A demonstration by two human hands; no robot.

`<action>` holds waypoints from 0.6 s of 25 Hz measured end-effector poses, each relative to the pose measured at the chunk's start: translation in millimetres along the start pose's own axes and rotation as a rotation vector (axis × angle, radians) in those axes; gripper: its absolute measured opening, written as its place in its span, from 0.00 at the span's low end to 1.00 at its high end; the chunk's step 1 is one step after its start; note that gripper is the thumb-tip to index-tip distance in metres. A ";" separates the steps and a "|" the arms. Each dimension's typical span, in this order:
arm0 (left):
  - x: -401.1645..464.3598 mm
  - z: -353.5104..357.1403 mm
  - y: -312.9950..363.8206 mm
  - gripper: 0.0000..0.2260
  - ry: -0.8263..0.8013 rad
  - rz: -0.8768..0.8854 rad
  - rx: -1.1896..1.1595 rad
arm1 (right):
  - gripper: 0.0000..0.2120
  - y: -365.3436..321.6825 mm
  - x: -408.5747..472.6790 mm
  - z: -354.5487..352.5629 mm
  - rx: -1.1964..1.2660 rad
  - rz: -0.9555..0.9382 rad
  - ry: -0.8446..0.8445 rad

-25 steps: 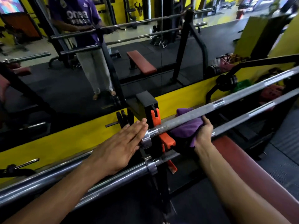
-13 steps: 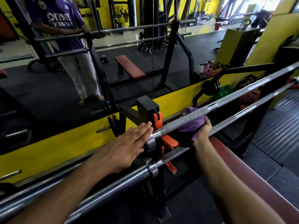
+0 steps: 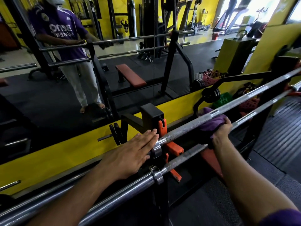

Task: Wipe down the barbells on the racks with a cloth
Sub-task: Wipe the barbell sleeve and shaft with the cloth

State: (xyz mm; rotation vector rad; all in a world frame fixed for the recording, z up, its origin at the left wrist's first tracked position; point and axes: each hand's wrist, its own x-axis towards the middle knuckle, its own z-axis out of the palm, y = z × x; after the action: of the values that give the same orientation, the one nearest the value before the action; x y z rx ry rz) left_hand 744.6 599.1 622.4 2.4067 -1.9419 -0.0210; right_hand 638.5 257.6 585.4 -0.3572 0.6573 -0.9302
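Note:
Two steel barbells lie on a black rack with orange hooks (image 3: 173, 148). The upper barbell (image 3: 187, 126) runs from lower left to upper right, and the lower barbell (image 3: 184, 158) lies parallel below it. My left hand (image 3: 132, 154) rests flat, fingers straight, on the upper bar's sleeve beside its chrome collar (image 3: 156, 148). My right hand (image 3: 219, 133) grips a purple cloth (image 3: 211, 123) wrapped under and around the upper bar's knurled shaft, right of the hooks.
A wall mirror (image 3: 114, 70) above a yellow ledge (image 3: 48, 154) reflects a person, the rack and a red bench. Small black plates (image 3: 116, 132) hang on a peg behind the rack. A red bench pad (image 3: 210, 158) sits below the bars. Baskets (image 3: 249, 102) stand at right.
My right hand has slid the cloth rightward along the upper bar, away from the orange hooks. My left hand has stayed on the sleeve by the collar.

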 end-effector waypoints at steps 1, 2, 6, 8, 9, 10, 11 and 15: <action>-0.1 0.3 0.0 0.31 0.005 0.002 0.005 | 0.29 1.8 4.8 -3.6 -0.048 0.019 0.002; -0.3 0.0 0.1 0.31 0.005 0.001 0.004 | 0.30 7.6 3.9 -5.9 -0.112 0.036 -0.014; 0.9 -0.2 1.0 0.31 -0.020 -0.008 -0.008 | 0.24 55.0 -37.9 -7.6 -0.062 0.202 -0.182; 1.9 0.3 0.7 0.31 -0.016 -0.002 0.001 | 0.24 77.5 -61.8 -8.0 -0.119 0.278 -0.187; 2.1 0.3 0.5 0.31 -0.007 -0.001 0.004 | 0.25 81.9 -62.6 -11.9 -0.170 0.279 -0.181; 2.1 0.0 0.4 0.31 -0.001 -0.002 -0.001 | 0.26 79.5 -68.9 -11.7 -0.204 0.309 -0.186; 2.3 0.1 0.3 0.31 -0.001 -0.004 -0.008 | 0.28 75.0 -70.0 -12.6 -0.258 0.359 -0.190; 1.8 -0.2 0.5 0.30 -0.008 -0.010 -0.016 | 0.15 50.4 -88.1 -38.5 -0.665 0.186 -0.174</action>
State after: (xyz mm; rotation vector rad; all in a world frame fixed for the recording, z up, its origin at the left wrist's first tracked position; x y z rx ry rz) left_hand 744.4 597.2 622.6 2.4098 -1.9261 -0.0456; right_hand 607.0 358.6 560.9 -0.9402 0.8134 -0.4747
